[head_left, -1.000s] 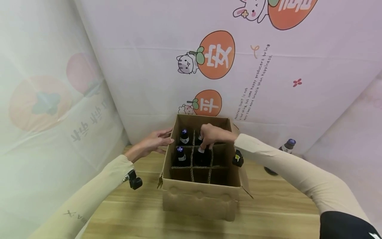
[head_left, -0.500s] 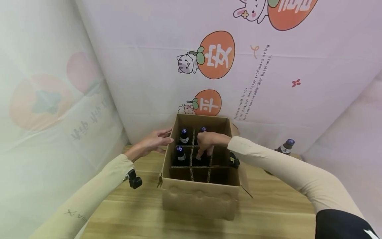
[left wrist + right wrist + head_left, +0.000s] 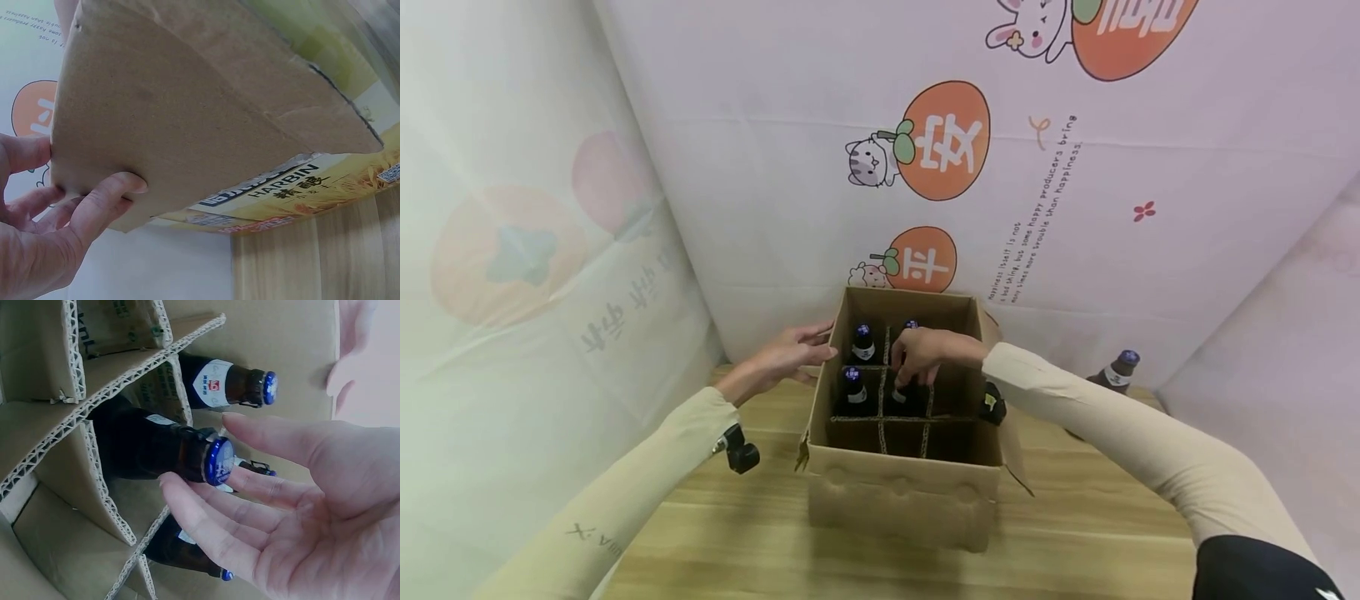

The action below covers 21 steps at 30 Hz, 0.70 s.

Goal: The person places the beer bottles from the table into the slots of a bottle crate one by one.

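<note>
An open cardboard box [image 3: 902,510] with dividers stands on the table. My right hand [image 3: 923,350] reaches in over a brown glass bottle [image 3: 156,450] in the middle compartment. In the right wrist view its fingers lie loosely about the bottle's blue cap [image 3: 219,461], the thumb apart from it. Several other capped bottles stand upright in their compartments, one at the left [image 3: 853,392] and one at the back left [image 3: 863,343]. My left hand [image 3: 784,357] rests its extended fingers on the box's left side, touching the folded-down flap [image 3: 187,106] near the rim.
Another brown bottle [image 3: 1116,373] stands on the wooden table [image 3: 1075,508] right of the box, partly behind my right sleeve [image 3: 1105,412]. A printed white curtain [image 3: 760,183] hangs close behind the box. Flaps fold outward at the box's sides.
My right hand has lowered the bottle into the middle compartment, and its fingers have loosened around the top. The back middle bottle's cap has come into view. My left hand stays at the box.
</note>
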{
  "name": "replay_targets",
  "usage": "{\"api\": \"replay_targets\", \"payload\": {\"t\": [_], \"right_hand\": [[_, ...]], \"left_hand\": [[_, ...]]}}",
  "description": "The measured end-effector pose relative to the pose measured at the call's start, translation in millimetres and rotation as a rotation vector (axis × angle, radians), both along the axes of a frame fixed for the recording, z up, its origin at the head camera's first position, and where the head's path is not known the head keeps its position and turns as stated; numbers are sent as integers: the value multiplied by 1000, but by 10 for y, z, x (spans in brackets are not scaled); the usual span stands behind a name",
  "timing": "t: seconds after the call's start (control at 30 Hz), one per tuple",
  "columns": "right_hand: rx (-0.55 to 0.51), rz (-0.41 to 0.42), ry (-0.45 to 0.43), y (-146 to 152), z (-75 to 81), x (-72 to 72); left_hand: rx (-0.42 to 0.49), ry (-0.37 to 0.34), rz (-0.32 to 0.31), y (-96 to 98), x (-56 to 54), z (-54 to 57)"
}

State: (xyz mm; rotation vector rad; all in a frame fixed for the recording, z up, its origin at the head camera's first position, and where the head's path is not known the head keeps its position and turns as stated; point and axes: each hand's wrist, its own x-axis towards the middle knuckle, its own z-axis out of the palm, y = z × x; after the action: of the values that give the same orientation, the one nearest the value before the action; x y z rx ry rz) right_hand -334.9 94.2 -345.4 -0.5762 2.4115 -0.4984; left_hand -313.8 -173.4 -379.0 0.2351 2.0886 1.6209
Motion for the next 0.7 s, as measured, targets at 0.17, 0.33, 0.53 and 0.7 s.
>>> {"api": "replay_targets", "payload": {"t": [0.17, 0.33, 0.53, 0.7], "right_hand": [[-21, -15, -1, 14, 23, -29], [-47, 3, -27, 55, 94, -58], [-158, 26, -76, 206, 172, -89], [-231, 36, -94, 326, 204, -93]], "left_hand": [[-7, 4, 4, -9, 8, -5], [-7, 5, 5, -7, 2, -15], [-10, 12, 10, 2, 1, -17], [-13, 11, 18, 9, 6, -15]]}}
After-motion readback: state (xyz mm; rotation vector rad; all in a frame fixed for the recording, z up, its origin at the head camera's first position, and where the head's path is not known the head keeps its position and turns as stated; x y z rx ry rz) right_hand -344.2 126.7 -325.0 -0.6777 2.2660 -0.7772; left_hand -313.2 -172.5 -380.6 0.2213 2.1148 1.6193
